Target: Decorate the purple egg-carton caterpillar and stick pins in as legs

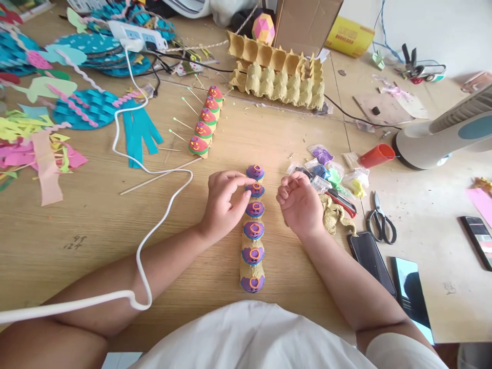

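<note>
A strip of egg carton (246, 245) lies lengthwise on the table before me, its several bumps capped in purple and blue with orange rings and small faces. My left hand (227, 206) is at the strip's left side, thumb and forefinger apart, their tips at the second purple bump (254, 190) from the far end. To the right of the strip, my right hand (300, 203) is raised with its fingers curled in; whatever they hold, if anything, is hidden. Beyond my left hand stands a second strip with red and green smiling caps (208, 117).
A white cable (165, 221) loops across my left forearm. Toothpicks with green tips (179, 135) stand left of the red caps. At right are clay bags (334, 177), a cutter (341, 202), scissors (380, 218) and phones (371, 260). Egg cartons (286, 86) lie behind.
</note>
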Demonstrator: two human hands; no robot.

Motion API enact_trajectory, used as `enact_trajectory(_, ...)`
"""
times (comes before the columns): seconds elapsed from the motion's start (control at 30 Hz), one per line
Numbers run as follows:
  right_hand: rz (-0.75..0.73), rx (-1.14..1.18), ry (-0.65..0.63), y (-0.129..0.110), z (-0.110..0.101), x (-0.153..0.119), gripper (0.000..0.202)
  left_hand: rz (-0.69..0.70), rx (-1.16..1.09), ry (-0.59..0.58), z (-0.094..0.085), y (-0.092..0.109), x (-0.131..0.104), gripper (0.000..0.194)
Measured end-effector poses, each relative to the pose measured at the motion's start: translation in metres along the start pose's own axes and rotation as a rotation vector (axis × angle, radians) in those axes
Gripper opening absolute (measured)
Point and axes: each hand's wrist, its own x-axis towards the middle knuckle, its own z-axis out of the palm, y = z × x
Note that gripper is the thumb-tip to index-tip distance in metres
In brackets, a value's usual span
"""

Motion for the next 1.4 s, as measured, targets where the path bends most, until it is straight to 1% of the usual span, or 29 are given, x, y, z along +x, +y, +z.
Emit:
enact_trajectory(0.07, 0.104, 0.141, -0.060, -0.004, 0.003, 0.001, 0.039, 0.036, 0.005, -0.001, -0.001, 0.002, 0.000, 0.017)
enact_trajectory(0.13, 0.151, 0.190, -0.132, -0.009, 0.005, 0.000, 0.055, 0.066, 0.004, 0.003, -0.001, 0.002, 0.000, 0.015)
enact_trajectory(0.2, 0.147, 0.141, -0.196, -0.012, 0.006, -0.003, 0.068, 0.088, 0.009, 0.000, -0.002, 0.002, 0.000, 0.015)
enact_trajectory(0.27, 0.118, 0.033, -0.229, -0.014, 0.008, -0.006, 0.079, 0.099, 0.033, -0.016, -0.002, 0.003, -0.001, 0.016)
enact_trajectory(0.33, 0.084, -0.061, -0.244, -0.014, 0.010, -0.009, 0.085, 0.114, 0.071, -0.037, -0.002, 0.003, -0.002, 0.016)
enact_trajectory(0.4, 0.055, -0.090, -0.281, -0.013, 0.013, -0.013, 0.085, 0.149, 0.102, -0.045, -0.002, 0.004, -0.003, 0.015)
enact_trajectory(0.57, 0.046, 0.022, -0.475, -0.012, 0.020, -0.020, 0.088, 0.254, 0.127, -0.040, 0.001, 0.001, -0.003, 0.011)
enact_trajectory(0.67, 0.014, 0.104, -0.528, -0.010, 0.019, -0.021, 0.082, 0.236, 0.118, -0.013, 0.001, -0.002, -0.003, 0.005)
enact_trajectory(0.73, -0.035, 0.105, -0.492, -0.008, 0.015, -0.018, 0.070, 0.196, 0.086, 0.008, 0.000, -0.003, -0.003, 0.003)
enact_trajectory(0.83, -0.124, -0.048, -0.362, -0.006, 0.007, -0.011, 0.044, 0.149, 0.034, 0.044, -0.002, -0.004, -0.003, 0.005)
enact_trajectory(0.87, -0.141, -0.105, -0.338, -0.005, 0.005, -0.009, 0.036, 0.143, 0.024, 0.051, -0.002, -0.004, -0.003, 0.006)
enact_trajectory(0.9, -0.150, -0.148, -0.336, -0.005, 0.003, -0.007, 0.029, 0.144, 0.015, 0.055, -0.002, -0.004, -0.003, 0.007)
enact_trajectory(0.97, -0.144, -0.166, -0.377, -0.004, 0.001, -0.004, 0.021, 0.158, -0.007, 0.062, -0.002, -0.005, -0.004, 0.006)
enact_trajectory(1.07, -0.091, -0.111, -0.427, -0.002, 0.003, -0.005, 0.014, 0.180, -0.047, 0.076, -0.002, -0.006, -0.004, 0.004)
enact_trajectory(1.17, -0.057, -0.063, -0.402, 0.002, 0.005, -0.006, 0.013, 0.180, -0.058, 0.055, -0.002, -0.006, -0.005, 0.003)
enact_trajectory(1.33, -0.068, 0.017, -0.361, 0.008, 0.008, -0.005, 0.015, 0.197, -0.048, 0.007, -0.001, -0.006, -0.004, 0.005)
enact_trajectory(1.4, -0.069, 0.042, -0.356, 0.008, 0.009, -0.004, 0.015, 0.207, -0.047, 0.005, -0.001, -0.006, -0.004, 0.007)
